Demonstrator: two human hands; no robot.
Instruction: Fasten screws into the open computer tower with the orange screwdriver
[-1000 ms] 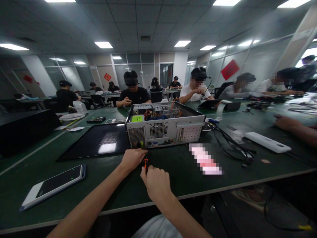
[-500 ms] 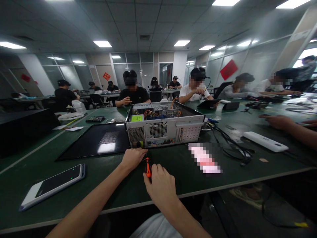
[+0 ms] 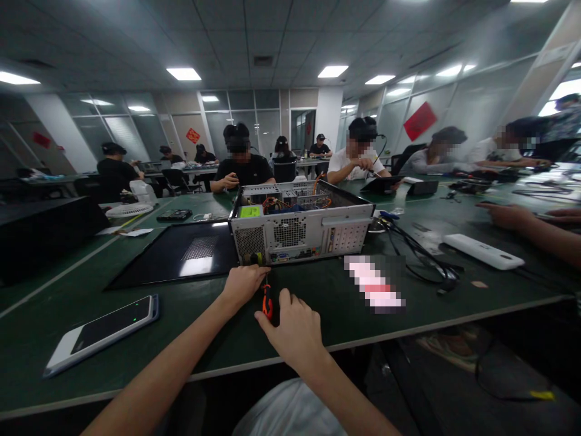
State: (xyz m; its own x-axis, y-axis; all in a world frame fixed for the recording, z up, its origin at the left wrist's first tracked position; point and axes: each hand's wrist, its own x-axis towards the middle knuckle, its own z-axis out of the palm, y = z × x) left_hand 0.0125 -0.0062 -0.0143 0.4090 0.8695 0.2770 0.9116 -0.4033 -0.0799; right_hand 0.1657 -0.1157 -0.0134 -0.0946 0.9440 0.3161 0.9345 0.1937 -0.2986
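Observation:
A screwdriver [image 3: 267, 303] with an orange and black handle points away from me, its thin shaft running towards the lower back edge of an opened computer case [image 3: 313, 239]. My left hand [image 3: 245, 283] is closed at the front of the shaft, fingertips close to the case; the screwdriver's tip is hidden there. Around the rear of the handle is my right hand [image 3: 297, 330], loosely open. Its thumb lies at the handle's end, while the other fingers stand apart on the right. Wires and metal brackets show inside the case.
A black side panel [image 3: 181, 257] lies left of the case. Nearer me is a white device with a dark screen [image 3: 109, 327]. To the right lie black cables [image 3: 417, 257], a white power strip [image 3: 483, 251] and a co-worker's hand [image 3: 508, 215]. Other people sit across the table.
My right hand has loosened, its thumb and fingers spreading away from the screwdriver handle. The handle has turned slightly. My left hand stays at the shaft; the view has shifted a little.

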